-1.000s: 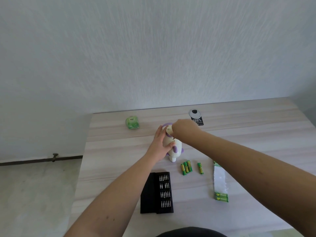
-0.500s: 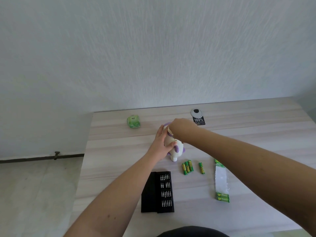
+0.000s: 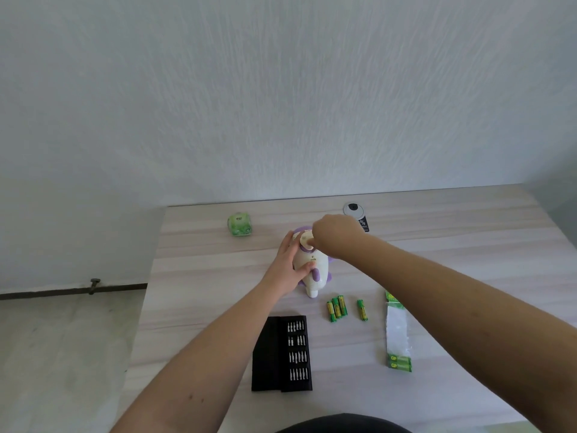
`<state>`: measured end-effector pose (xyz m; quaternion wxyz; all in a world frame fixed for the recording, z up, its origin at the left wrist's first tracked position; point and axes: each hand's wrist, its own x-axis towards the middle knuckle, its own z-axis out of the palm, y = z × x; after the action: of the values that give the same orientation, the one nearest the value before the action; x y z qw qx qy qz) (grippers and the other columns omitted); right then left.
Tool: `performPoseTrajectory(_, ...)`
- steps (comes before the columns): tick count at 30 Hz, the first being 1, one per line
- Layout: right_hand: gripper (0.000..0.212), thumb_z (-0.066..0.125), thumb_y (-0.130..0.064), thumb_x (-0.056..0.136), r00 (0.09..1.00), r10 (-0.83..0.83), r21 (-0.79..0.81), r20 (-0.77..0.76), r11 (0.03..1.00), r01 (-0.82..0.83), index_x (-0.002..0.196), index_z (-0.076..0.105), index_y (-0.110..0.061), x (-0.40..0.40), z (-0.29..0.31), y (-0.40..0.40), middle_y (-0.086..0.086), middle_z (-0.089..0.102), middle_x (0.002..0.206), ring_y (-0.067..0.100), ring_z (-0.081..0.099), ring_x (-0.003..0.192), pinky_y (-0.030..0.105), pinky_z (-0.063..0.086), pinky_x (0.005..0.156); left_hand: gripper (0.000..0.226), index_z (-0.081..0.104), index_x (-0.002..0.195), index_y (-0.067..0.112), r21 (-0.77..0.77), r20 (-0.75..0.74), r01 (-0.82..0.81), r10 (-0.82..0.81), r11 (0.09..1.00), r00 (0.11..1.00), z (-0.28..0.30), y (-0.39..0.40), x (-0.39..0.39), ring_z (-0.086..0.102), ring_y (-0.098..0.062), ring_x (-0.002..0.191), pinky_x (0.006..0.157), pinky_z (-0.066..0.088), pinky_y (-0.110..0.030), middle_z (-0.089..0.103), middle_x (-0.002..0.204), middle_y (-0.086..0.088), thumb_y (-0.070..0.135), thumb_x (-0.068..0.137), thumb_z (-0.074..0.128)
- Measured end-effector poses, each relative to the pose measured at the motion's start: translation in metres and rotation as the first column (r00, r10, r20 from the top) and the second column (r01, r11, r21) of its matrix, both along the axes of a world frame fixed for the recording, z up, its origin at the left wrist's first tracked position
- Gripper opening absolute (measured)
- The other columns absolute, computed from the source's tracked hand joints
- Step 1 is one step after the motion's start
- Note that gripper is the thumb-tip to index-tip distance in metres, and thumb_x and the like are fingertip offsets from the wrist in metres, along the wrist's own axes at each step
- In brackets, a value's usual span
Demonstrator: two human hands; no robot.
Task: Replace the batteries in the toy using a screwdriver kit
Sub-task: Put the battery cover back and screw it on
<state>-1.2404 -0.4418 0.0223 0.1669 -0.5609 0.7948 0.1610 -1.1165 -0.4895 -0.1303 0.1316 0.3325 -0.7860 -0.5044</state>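
Note:
A white and purple toy lies on the wooden table with its round base turned towards me. My left hand grips the toy's body from the left. My right hand is curled over the base at the far end; what it holds is hidden. Several green batteries lie just in front of the toy, one more battery slightly to the right. The black screwdriver kit lies open near me with rows of bits showing.
A torn battery pack with green ends lies at the right. A green wrapped packet sits at the back left. A grey disc with a black card lies behind my right hand. The table's left edge drops to the floor.
My right hand has shifted slightly to the right over the toy's base, which now shows more. My left hand keeps its grip on the toy.

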Motion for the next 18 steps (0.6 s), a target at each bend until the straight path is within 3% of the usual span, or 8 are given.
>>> performPoseTrajectory(4,0.038,0.033,-0.034,0.101,0.999,-0.012,-0.105,0.038,0.994,0.016,0.088,0.06,-0.011,-0.011,-0.001,0.011,0.005,0.054,0.081,0.026,0.056,0.08,0.03,0.039,0.061,0.07,0.031,0.147,0.039,-0.048,0.028,0.002,-0.001,0.999,1.0,-0.002,-0.002,-0.001,0.023,-0.013,0.144,0.089,0.055,-0.032,0.006,0.158,0.018,0.033,0.087,0.067)
performPoseTrajectory(6,0.036,0.031,-0.031,0.102,0.982,-0.065,-0.143,0.177,0.986,0.091,0.087,0.056,-0.01,-0.014,-0.004,0.021,0.007,0.055,0.085,0.025,0.053,0.082,0.032,0.038,0.066,0.069,0.032,0.147,0.037,-0.05,0.017,0.004,-0.003,0.999,1.0,-0.003,-0.002,-0.001,0.022,-0.013,0.143,0.087,0.057,-0.039,0.008,0.157,0.018,0.032,0.087,0.067)
performPoseTrajectory(8,0.032,0.032,-0.026,0.101,0.909,-0.139,-0.192,0.394,0.954,0.229,0.09,0.056,-0.008,-0.015,-0.01,0.035,0.009,0.058,0.088,0.025,0.053,0.08,0.032,0.037,0.064,0.069,0.032,0.146,0.037,-0.04,0.011,0.011,-0.011,0.999,1.0,-0.004,-0.003,0.001,0.023,-0.011,0.143,0.084,0.058,-0.042,0.009,0.156,0.02,0.032,0.087,0.067)
performPoseTrajectory(10,0.029,0.033,-0.02,0.1,0.725,-0.252,-0.174,0.641,0.872,0.457,0.101,0.061,-0.011,-0.015,-0.017,0.049,0.005,0.057,0.084,0.021,0.053,0.072,0.029,0.04,0.059,0.071,0.03,0.147,0.037,-0.044,0.021,0.014,-0.013,0.999,1.0,-0.007,-0.005,0.001,0.021,-0.01,0.144,0.097,0.052,-0.044,0.008,0.157,0.02,0.035,0.087,0.067)
performPoseTrajectory(12,0.03,0.035,-0.014,0.098,0.453,-0.323,-0.067,0.831,0.75,0.658,0.106,0.064,-0.015,-0.012,-0.023,0.064,0.002,0.053,0.076,0.017,0.049,0.064,0.027,0.043,0.055,0.072,0.029,0.149,0.034,-0.049,0.028,0.015,-0.013,0.999,1.0,-0.01,-0.006,0.001,0.018,-0.01,0.145,0.109,0.04,-0.035,0.007,0.159,0.015,0.035,0.087,0.066)
performPoseTrajectory(13,0.03,0.036,-0.012,0.098,0.326,-0.321,-0.012,0.889,0.696,0.718,0.108,0.064,-0.016,-0.01,-0.025,0.071,0.002,0.052,0.074,0.016,0.049,0.063,0.027,0.044,0.056,0.072,0.029,0.149,0.033,-0.049,0.02,0.014,-0.013,0.999,1.0,-0.01,-0.006,0.001,0.019,-0.01,0.145,0.108,0.039,-0.029,0.008,0.159,0.014,0.034,0.088,0.067)
performPoseTrajectory(15,0.028,0.038,-0.011,0.101,0.133,-0.287,0.073,0.949,0.607,0.791,0.112,0.063,-0.012,-0.003,-0.03,0.085,0.003,0.054,0.076,0.015,0.052,0.065,0.028,0.046,0.061,0.072,0.028,0.149,0.034,-0.025,-0.007,0.018,-0.019,1.0,1.0,-0.009,-0.005,0.002,0.024,-0.013,0.142,0.091,0.05,-0.019,0.007,0.158,0.017,0.032,0.088,0.067)
performPoseTrajectory(18,0.023,0.039,-0.013,0.102,-0.042,-0.265,0.176,0.963,0.506,0.844,0.114,0.059,-0.01,0.011,-0.043,0.102,0.005,0.058,0.084,0.015,0.056,0.072,0.028,0.047,0.067,0.075,0.026,0.148,0.04,0.035,-0.025,0.017,-0.016,0.999,1.0,-0.012,-0.006,0.003,0.038,-0.016,0.133,0.065,0.06,-0.028,0.007,0.155,0.025,0.036,0.087,0.068)
